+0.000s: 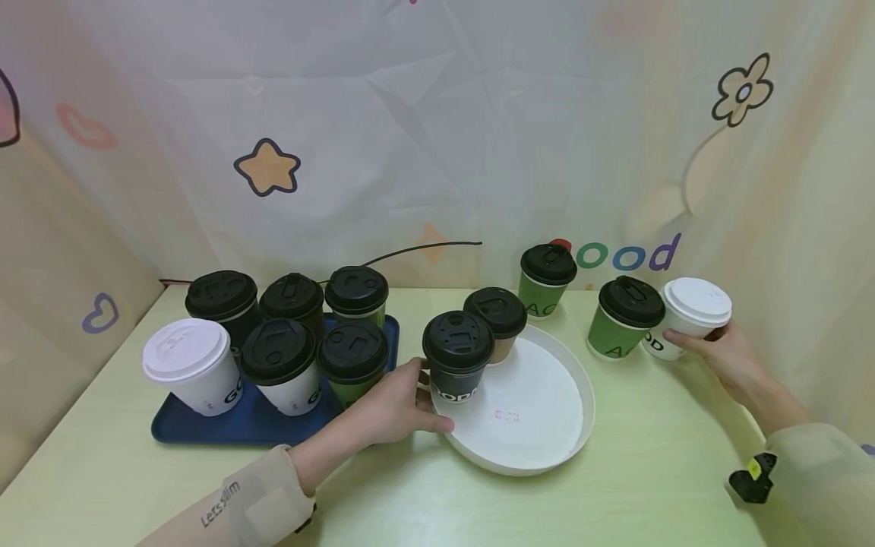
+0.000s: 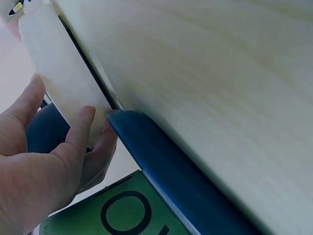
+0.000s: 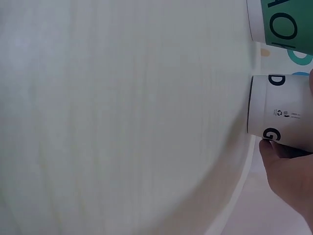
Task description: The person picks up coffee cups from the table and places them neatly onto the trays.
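A black-lidded dark grey cup (image 1: 454,380) stands at the left side of a round white tray (image 1: 581,437). My left hand (image 1: 399,406) is beside it, thumb and fingers spread at the tray's rim; in the left wrist view, the fingers of the left hand (image 2: 58,152) touch the tray's pale side wall (image 2: 58,63). A brown cup (image 1: 502,349) with a black lid stands behind the dark one. My right hand (image 1: 734,361) holds a white cup (image 1: 687,323) with a white lid, thumb in front; its other fingers are mostly hidden.
A blue tray (image 1: 205,429) at left carries several lidded cups, including a white one (image 1: 194,368). Green cups stand behind the round tray (image 1: 543,295) and left of my right hand (image 1: 618,327). A printed curtain (image 1: 437,152) hangs along the table's back.
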`<state>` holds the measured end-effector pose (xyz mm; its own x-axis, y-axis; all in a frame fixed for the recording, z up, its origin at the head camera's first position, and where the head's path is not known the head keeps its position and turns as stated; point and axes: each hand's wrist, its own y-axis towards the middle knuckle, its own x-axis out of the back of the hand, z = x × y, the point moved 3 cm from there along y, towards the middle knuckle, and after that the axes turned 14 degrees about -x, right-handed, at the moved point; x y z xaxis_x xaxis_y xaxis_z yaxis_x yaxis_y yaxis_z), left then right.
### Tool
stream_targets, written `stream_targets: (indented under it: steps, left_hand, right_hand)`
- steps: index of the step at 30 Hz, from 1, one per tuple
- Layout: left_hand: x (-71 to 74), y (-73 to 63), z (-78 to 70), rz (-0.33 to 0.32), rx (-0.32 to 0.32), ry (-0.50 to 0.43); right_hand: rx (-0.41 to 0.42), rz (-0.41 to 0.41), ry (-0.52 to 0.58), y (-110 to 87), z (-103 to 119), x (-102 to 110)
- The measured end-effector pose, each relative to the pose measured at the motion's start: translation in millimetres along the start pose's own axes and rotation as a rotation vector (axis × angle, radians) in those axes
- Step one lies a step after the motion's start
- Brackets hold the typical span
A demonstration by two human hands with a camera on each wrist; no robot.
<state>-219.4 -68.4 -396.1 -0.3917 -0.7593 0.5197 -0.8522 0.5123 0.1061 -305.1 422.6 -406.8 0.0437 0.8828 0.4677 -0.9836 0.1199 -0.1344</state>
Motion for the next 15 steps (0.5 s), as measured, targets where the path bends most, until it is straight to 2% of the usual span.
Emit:
stream_targets:
  steps: [9,15]
  left_hand:
    - [-0.6,-0.4,-0.5,0.003,-0.002,-0.001]
    - [-0.6,-1.0,-3.4,0.000,-0.002,-0.008]
  right_hand:
    - [-0.006,-0.053,-0.092,-12.9,-0.1,4.3]
    - [0.007,-0.042,-0.128,-26.6,0.6,11.4]
